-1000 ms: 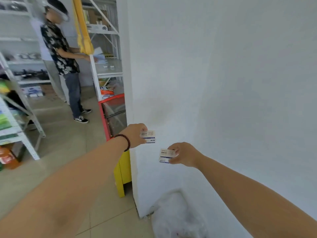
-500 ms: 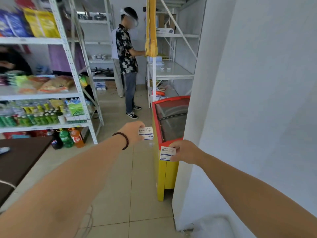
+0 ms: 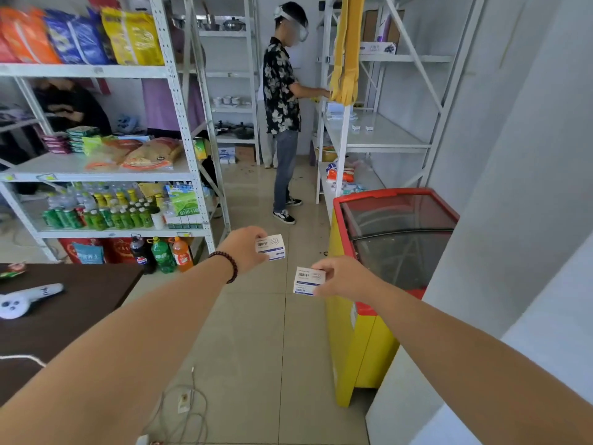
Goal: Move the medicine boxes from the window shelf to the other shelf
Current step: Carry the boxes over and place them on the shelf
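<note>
My left hand (image 3: 245, 248), with a bead bracelet on its wrist, pinches a small white and blue medicine box (image 3: 272, 247) held out over the tiled floor. A second box of the same kind (image 3: 307, 281) is pinched in my right hand (image 3: 343, 277), a little lower and to the right, next to the freezer. Far ahead a white metal shelf (image 3: 382, 136) carries two more small white boxes (image 3: 362, 127) on its middle board.
A person in a patterned shirt (image 3: 282, 91) stands in the aisle at the far shelf. A red and yellow chest freezer (image 3: 378, 284) stands on the right against a white wall. Stocked shelves (image 3: 96, 168) line the left. A dark table (image 3: 64, 309) is at lower left; cables lie on the floor.
My view has swung left from the white wall into the shop aisle, bringing the shelves, table and freezer into sight. Both hands keep holding their boxes out in front.
</note>
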